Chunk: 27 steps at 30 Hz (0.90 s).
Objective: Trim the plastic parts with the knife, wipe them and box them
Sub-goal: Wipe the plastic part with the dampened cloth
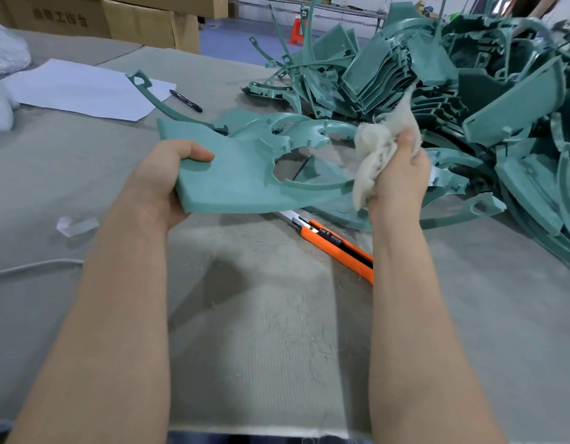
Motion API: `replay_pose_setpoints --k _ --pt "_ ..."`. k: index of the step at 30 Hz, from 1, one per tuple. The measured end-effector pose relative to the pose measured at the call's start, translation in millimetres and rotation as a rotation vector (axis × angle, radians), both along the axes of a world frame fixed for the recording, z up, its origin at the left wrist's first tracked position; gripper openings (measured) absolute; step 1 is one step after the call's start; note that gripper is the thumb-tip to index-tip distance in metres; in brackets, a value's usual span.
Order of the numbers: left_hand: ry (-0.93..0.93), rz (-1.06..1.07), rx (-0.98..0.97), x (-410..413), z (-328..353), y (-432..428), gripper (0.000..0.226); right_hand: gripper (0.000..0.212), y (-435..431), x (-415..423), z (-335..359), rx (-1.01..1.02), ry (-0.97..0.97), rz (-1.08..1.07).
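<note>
Right hand (402, 174): fingers curled tight round a wad of off-white rag (378, 145), thumb up on top, loose tail of fibre hanging down on its left side. The hand sits at the right-hand end of the plastic part (242, 177), the rag touching or just beside the thin curved arm there; actual contact not clear

Left hand (163, 181): pinches the part's left, solid end, thumb flat on the upper face, fingers hidden underneath. Part held up off the table (277, 331), tilted slightly

Part: teal-green moulding, matte flat slab on the left opening into ribbed rings and a large cut-out on the right. Long axis runs left to right between the two hands, so the unwiped face lies leftward from the rag. Judged: wiping step in hand, the stroke would travel left along the axis towards the gripping thumb

Knife (336, 246): orange, lying on the table below the part, near side, untouched

Far right: heaped pile (469, 91) of the same green parts. Far left: paper (81, 88), pen (186, 100), cartons (133, 20)
</note>
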<state>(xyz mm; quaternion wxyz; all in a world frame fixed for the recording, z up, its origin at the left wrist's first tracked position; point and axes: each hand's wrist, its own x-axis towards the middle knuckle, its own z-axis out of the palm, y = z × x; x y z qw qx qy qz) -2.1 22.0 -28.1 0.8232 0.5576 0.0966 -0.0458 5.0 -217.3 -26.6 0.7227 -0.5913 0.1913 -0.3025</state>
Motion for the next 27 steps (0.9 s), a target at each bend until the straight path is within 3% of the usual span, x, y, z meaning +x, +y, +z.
replay_pose_setpoints --k 2,5,8,11,13,15,17,18,21,24,27 --pt "-0.01 -0.034 0.008 -1.0 1.1 -1.1 0.026 0.036 -5.8 -1.2 1.9 0.18 0.017 -0.048" --pt "-0.011 -0.041 0.002 -1.8 2.4 -8.1 0.032 0.03 -11.2 -4.9 0.4 0.577 -0.091 -0.036" --pt "-0.037 0.007 -0.131 -0.4 4.6 -13.7 0.032 0.019 -1.5 -6.0 -6.6 0.539 -0.045 -0.008" --pt "-0.091 0.058 -0.332 2.4 6.0 -21.2 0.025 0.026 11.8 -8.2 -1.8 0.526 -0.04 0.088" --pt "-0.124 0.042 -0.338 2.2 4.5 -37.3 0.02 0.029 31.7 -10.7 5.9 0.422 0.008 0.296" --pt "-0.177 0.033 -0.338 1.7 0.6 -57.4 0.021 0.034 62.5 -15.6 5.3 0.05 0.115 0.442" --pt "-0.26 0.087 -0.357 2.5 -2.4 -69.2 0.021 0.043 88.8 -18.3 0.0 -0.346 0.149 0.44" --pt "-0.283 0.114 -0.379 3.8 -2.6 -69.7 0.02 0.04 96.0 -20.0 -1.5 -0.441 0.154 0.41" --pt "-0.311 0.179 -0.444 10.7 -3.2 -60.5 0.022 0.033 94.7 -20.4 -6.5 -0.631 0.194 0.416" --pt "-0.355 0.276 -0.388 16.8 -5.1 -55.0 0.023 0.037 89.6 -27.3 -3.6 -0.932 0.313 0.638" --pt "-0.337 0.327 -0.253 17.1 -5.6 -54.0 0.018 0.048 81.1 -31.0 5.7 -0.817 0.286 0.668"
